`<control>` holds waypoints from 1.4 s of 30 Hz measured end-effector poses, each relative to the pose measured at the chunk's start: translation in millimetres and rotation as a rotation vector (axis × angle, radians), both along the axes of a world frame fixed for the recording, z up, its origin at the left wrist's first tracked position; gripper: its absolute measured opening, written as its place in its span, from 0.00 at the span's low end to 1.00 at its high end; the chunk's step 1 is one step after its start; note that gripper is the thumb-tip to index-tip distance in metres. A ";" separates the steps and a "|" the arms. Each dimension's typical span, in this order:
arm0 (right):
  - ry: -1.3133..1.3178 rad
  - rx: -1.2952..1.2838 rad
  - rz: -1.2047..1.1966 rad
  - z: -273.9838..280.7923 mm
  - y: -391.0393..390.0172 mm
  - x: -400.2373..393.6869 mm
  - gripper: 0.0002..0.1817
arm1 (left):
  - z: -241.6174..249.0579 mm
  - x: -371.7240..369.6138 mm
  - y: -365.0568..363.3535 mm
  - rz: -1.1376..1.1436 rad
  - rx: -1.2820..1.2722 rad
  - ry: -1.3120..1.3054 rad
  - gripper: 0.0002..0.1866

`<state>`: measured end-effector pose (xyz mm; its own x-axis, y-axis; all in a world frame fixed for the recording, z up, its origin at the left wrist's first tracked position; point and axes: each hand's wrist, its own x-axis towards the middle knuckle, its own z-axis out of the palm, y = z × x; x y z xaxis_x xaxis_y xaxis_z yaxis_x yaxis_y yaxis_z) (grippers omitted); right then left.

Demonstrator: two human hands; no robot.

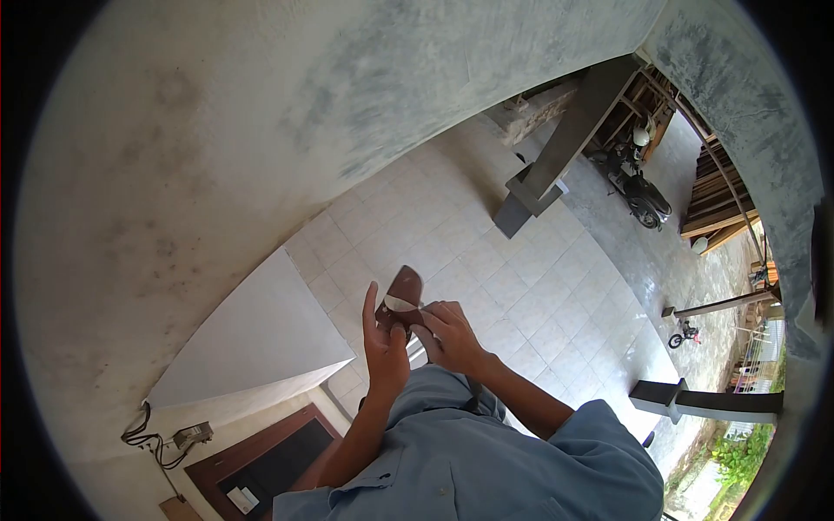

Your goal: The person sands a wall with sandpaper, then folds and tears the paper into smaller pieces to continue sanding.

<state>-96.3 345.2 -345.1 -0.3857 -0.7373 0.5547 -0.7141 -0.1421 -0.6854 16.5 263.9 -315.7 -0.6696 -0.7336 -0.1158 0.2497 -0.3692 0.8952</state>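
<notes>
A small reddish-brown object (405, 285) with a pale band across it, possibly a wallet or case, is held up in front of the blue-grey shirt (486, 460). From the left, my left hand (385, 346) grips its lower part, with one finger stretched upward beside it. On the right side, my right hand (451, 336) has its fingers bent against the object's lower right edge. Where the fingers meet it, the exact grip is partly hidden.
Tiled floor (452, 217) lies beyond the hands. A dark pillar (573, 130) stands at upper right, near a parked motorcycle (638, 187) and stacked wood (717, 191). A white panel (252, 339) and a framed door (269, 460) are at lower left.
</notes>
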 end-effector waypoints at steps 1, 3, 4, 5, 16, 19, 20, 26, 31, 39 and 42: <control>-0.063 0.074 -0.079 -4.7 0.6 -2.5 0.06 | -2.7 -2.2 0.6 0.015 -0.028 0.004 0.39; -0.188 0.214 -0.230 -18.3 -2.3 -8.6 0.06 | -9.5 -6.7 -1.1 0.053 -0.090 0.012 0.39; -0.137 0.172 -0.180 -13.7 -5.4 -8.1 0.06 | -7.0 -6.6 -3.0 0.047 -0.068 0.009 0.39; -0.092 0.137 -0.134 -8.3 -4.7 -3.8 0.05 | -3.2 -4.0 -1.9 0.037 -0.040 -0.001 0.39; -0.120 0.181 -0.180 -12.6 -0.4 -7.1 0.05 | -8.4 -6.6 -0.4 0.036 -0.052 -0.015 0.39; -0.011 0.095 0.052 0.9 5.0 0.1 0.07 | -6.2 -0.6 0.0 0.005 -0.028 -0.043 0.40; -0.051 0.158 0.029 -4.0 5.1 -3.9 0.07 | -7.7 -1.4 0.4 0.001 -0.040 -0.042 0.40; -0.091 0.174 -0.012 -6.0 7.1 -5.4 0.07 | -5.1 -4.6 3.5 0.024 -0.035 -0.033 0.40; -0.078 0.150 -0.021 -13.1 4.8 -12.5 0.06 | -5.3 -6.3 1.4 0.000 -0.039 -0.023 0.40; -0.139 0.219 -0.128 -11.7 6.9 -10.7 0.05 | -7.3 -6.8 7.7 -0.013 -0.053 -0.020 0.39; -0.190 0.274 -0.195 -18.8 4.1 -16.6 0.07 | -6.2 -11.5 7.8 -0.007 -0.040 0.014 0.39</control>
